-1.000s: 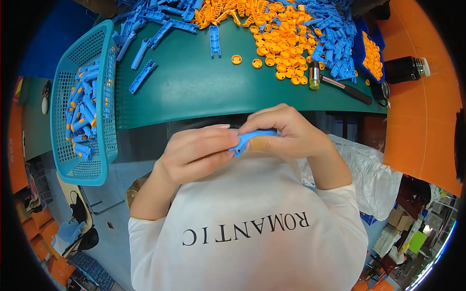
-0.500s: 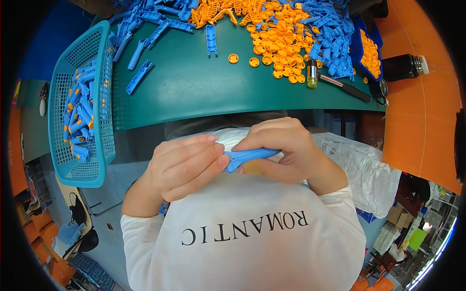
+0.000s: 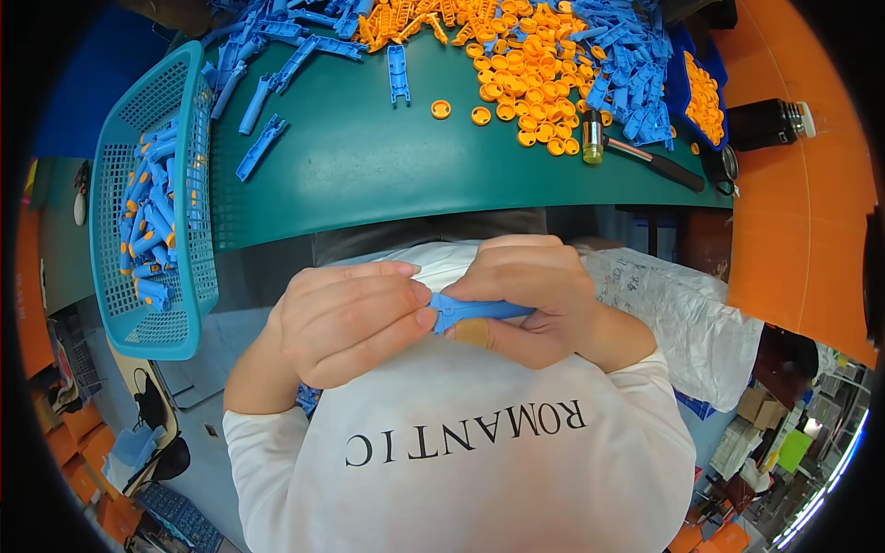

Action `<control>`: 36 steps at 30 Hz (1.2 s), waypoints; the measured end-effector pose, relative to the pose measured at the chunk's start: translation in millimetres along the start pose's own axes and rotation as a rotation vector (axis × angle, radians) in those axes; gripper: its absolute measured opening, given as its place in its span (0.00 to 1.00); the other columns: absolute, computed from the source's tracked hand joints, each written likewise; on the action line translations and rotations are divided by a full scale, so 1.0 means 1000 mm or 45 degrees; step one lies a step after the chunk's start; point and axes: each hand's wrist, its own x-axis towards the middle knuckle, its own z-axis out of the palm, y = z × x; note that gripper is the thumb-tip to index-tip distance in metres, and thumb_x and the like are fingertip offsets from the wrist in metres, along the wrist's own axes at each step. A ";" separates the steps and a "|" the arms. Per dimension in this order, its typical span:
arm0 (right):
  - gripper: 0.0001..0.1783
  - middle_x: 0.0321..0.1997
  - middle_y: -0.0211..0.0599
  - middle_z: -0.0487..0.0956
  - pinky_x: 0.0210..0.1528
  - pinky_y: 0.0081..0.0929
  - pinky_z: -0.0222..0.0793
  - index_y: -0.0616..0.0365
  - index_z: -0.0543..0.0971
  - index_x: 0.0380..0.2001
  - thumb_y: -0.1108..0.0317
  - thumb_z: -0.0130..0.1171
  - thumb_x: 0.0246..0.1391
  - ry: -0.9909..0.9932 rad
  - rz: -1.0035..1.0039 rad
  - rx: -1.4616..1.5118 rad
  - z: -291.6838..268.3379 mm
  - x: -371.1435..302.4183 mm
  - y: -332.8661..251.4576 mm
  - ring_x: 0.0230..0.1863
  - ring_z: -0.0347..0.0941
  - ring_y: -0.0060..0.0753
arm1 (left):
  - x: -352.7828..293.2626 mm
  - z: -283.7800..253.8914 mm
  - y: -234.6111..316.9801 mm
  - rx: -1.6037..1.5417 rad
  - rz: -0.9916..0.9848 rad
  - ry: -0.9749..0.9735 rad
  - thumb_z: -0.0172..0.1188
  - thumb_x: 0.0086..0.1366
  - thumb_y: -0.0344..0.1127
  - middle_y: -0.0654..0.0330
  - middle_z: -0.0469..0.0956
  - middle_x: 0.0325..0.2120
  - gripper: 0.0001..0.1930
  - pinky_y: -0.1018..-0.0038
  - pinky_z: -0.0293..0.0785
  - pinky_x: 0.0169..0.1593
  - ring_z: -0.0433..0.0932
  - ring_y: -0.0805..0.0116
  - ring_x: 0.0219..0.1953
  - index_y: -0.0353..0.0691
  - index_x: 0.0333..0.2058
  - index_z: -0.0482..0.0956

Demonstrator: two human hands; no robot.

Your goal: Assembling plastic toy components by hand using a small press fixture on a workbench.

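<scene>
In front of my white shirt, a blue plastic tube-shaped part (image 3: 481,311) lies sideways between my hands. My right hand (image 3: 544,300) is closed round its right end, thumb beneath with a tan plaster on it and fingers above. The fingertips of my left hand (image 3: 355,318) pinch the left end, hiding that tip. Beyond the hands, on the green table (image 3: 369,175), lie loose blue half-shells (image 3: 263,147), a pile of round orange caps (image 3: 530,88), orange ladder-like pieces (image 3: 415,18) and a heap of blue shells (image 3: 636,78).
At the left stands a teal mesh basket (image 3: 201,276) holding blue parts with orange ends. A hammer (image 3: 678,173) lies on the table's right side, near a blue bin (image 3: 684,46) of orange pieces and a black bottle (image 3: 761,126). Clear plastic sheeting (image 3: 682,313) hangs at my right.
The blue part has turned in my hands, and its left end sits closer against my left fingertips. My right thumb has shifted slightly lower along it.
</scene>
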 end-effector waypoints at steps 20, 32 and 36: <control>0.15 0.27 0.38 0.82 0.26 0.25 0.69 0.64 0.84 0.35 0.75 0.77 0.41 0.298 -0.143 -0.462 0.000 0.007 0.022 0.24 0.75 0.34 | 0.011 0.032 -0.008 0.076 -0.463 -0.004 0.70 0.53 0.24 0.53 0.81 0.36 0.15 0.61 0.79 0.40 0.81 0.53 0.37 0.32 0.41 0.82; 0.17 0.39 0.35 0.79 0.44 0.33 0.68 0.56 0.84 0.42 0.69 0.73 0.46 0.366 0.099 -1.012 -0.028 0.055 0.100 0.41 0.74 0.35 | -0.023 0.059 -0.055 -0.199 -0.973 0.482 0.68 0.59 0.21 0.55 0.85 0.36 0.12 0.72 0.82 0.45 0.86 0.64 0.38 0.33 0.42 0.80; 0.11 0.45 0.32 0.75 0.53 0.40 0.59 0.54 0.85 0.37 0.69 0.70 0.48 0.203 0.143 -1.274 -0.026 0.058 0.116 0.50 0.69 0.39 | -0.023 0.060 -0.059 -0.209 -0.948 0.505 0.69 0.58 0.21 0.55 0.85 0.35 0.12 0.73 0.82 0.45 0.86 0.64 0.38 0.33 0.41 0.80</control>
